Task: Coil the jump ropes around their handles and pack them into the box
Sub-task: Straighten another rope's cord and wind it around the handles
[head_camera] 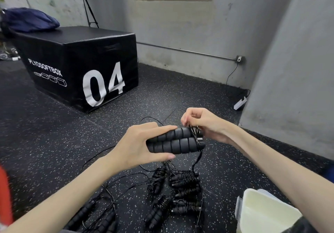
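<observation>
My left hand grips a pair of black ribbed jump-rope handles, held side by side and lying level. At their right end my right hand pinches the thin black rope, which is looped around the handles there. The rope's free length hangs down to the floor. Below, several coiled jump ropes lie in a loose pile, with uncoiled ones and tangled cord at the lower left. A pale translucent plastic box stands open at the lower right, partly behind my right forearm.
A black plyo soft box marked 04 stands at the back left with a blue bag on it. A grey pillar rises on the right, a white power strip at its foot. Speckled black rubber floor all around.
</observation>
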